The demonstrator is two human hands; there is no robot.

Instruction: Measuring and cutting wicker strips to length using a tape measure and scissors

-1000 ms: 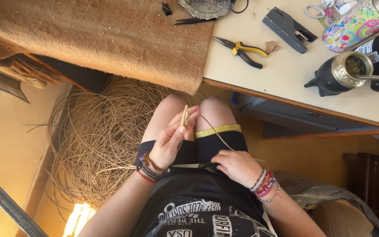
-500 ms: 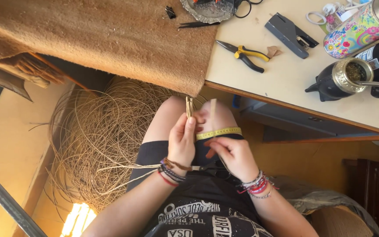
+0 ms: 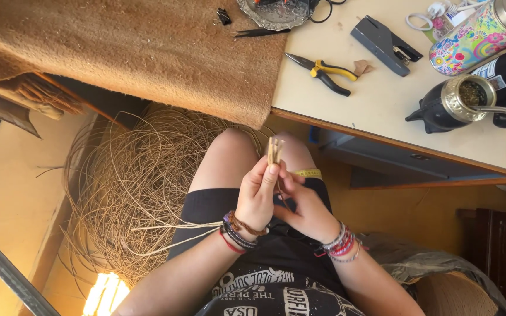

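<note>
My left hand (image 3: 257,193) pinches a small bundle of pale straw strips (image 3: 275,151) upright over my lap, their cut ends pointing toward the table. My right hand (image 3: 306,205) sits just beside it, fingers curled around the lower part of the same strips. A yellow measuring tape (image 3: 310,174) lies across my right thigh, partly hidden by the hands. Long thin straw strands (image 3: 177,231) trail from under my left wrist toward the floor. Both wrists carry several bracelets.
A big tangled coil of straw fibre (image 3: 130,181) lies on the floor left of my legs. The white table (image 3: 393,99) ahead holds yellow-handled pliers (image 3: 323,73), a grey stapler (image 3: 385,45), a floral tumbler (image 3: 475,38), a dark gourd cup (image 3: 449,105) and a brown woven mat (image 3: 130,52).
My hands have come together over my lap. The right hand rose from my thigh to join the left on the strips, and the bundle stands more upright.
</note>
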